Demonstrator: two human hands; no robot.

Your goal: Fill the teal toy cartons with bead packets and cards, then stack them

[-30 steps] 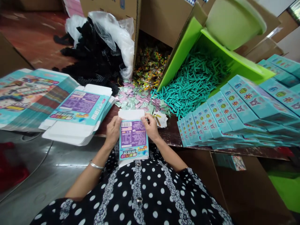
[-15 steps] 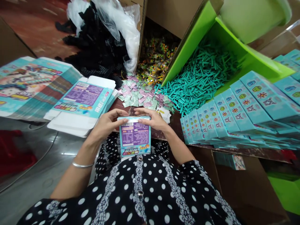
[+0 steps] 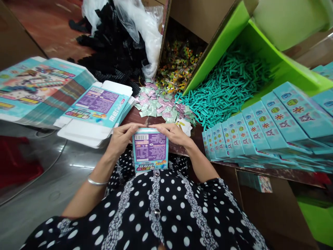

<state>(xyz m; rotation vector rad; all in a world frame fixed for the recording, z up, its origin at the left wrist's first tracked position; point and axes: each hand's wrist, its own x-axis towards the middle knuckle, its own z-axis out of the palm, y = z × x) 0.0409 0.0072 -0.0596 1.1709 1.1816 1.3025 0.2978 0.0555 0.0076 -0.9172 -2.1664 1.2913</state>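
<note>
Both hands grip one small carton (image 3: pixel 150 150), held upright against the person's polka-dot dress (image 3: pixel 161 211). The left hand (image 3: pixel 121 138) clasps its left edge, the right hand (image 3: pixel 173 133) its right edge, and the fingers of both curl over the top, hiding the end flap. The carton's lower end is cut off from sight by the dress. It is glossy printed card, teal with a purple panel and a barcode; the print is too small to read.

Just beyond the hands, on the dark counter (image 3: pixel 192 147), lie small flat sachets (image 3: pixel 158 106), pale green and pink, in a loose heap. To the left sits a stack of flat unfolded cartons (image 3: pixel 95 111), white flaps showing, and further left a fanned stack of larger printed sheets (image 3: pixel 39 86), partly cut off by the frame edge. To the right, finished teal boxes (image 3: pixel 262 133) lean in overlapping rows. Behind them a green bin (image 3: pixel 215 52) spills thin teal sticks (image 3: pixel 226 86). A cardboard box (image 3: pixel 179 60) holds tiny multicoloured pieces, too small to identify. A crumpled clear plastic bag (image 3: pixel 140 24) covers black parts.
</note>
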